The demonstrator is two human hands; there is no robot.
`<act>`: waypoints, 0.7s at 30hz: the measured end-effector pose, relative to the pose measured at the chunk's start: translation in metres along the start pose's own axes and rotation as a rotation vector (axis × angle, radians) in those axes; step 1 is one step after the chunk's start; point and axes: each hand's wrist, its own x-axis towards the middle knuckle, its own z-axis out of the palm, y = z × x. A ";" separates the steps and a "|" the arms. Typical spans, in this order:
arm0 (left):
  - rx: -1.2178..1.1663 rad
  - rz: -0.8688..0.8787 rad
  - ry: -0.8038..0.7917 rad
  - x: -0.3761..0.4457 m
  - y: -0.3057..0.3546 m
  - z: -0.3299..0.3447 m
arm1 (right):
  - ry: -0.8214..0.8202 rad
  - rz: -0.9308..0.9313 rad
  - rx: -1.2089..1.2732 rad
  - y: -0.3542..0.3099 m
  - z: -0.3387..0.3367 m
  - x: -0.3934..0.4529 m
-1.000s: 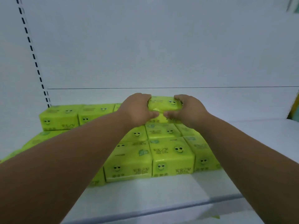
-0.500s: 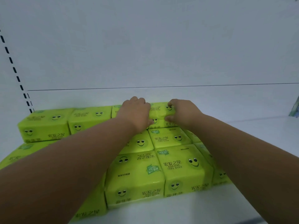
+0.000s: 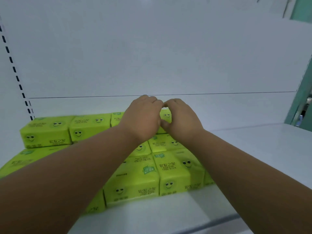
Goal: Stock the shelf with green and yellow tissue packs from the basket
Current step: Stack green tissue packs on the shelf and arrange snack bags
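1. Tissue pack [image 3: 166, 115] — green-yellow, smiley face on top — sits in the back row of the shelf [image 3: 253, 149], in the upper layer against the white back panel [image 3: 152, 56]. Only a small patch of it shows between your two hands.

2. Your left hand [image 3: 143, 119] lies over the pack's left part, fingers curled down over its far edge, thumb at the near side. It holds the pack.

3. Your right hand [image 3: 181, 120] covers the pack's right part the same way, fingers curved over the back, thumb tucked at the front. It grips the pack too. The fingertips of both hands meet, or nearly meet, above the pack's far edge.

4. Stocked packs [image 3: 131, 179] fill the shelf's left and middle — same colour, same smiley print. Two upper-layer packs [image 3: 67, 129] stand side by side to the left of the held one, touching each other, with a third partly hidden behind your left wrist.

5. In front of the held pack, rows run toward the shelf's front edge; the nearest two packs sit side by side, touching, faces outward.

6. The shelf surface to the right of the packs is white. A slotted upright [image 3: 16, 78] runs down the left side. A teal frame [image 3: 300, 102] shows at far right, blurred.
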 end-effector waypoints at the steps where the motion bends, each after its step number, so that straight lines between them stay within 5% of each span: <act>1: -0.014 -0.005 0.035 -0.005 0.010 -0.007 | 0.042 -0.009 0.023 -0.006 -0.008 -0.008; 9: -0.132 -0.062 0.241 -0.056 0.095 -0.051 | 0.166 -0.068 0.102 -0.017 -0.075 -0.095; 17: -0.214 -0.018 0.242 -0.112 0.244 -0.045 | 0.140 -0.016 0.143 0.048 -0.142 -0.232; 21: -0.284 -0.064 0.068 -0.163 0.326 -0.013 | 0.108 0.047 0.191 0.092 -0.145 -0.323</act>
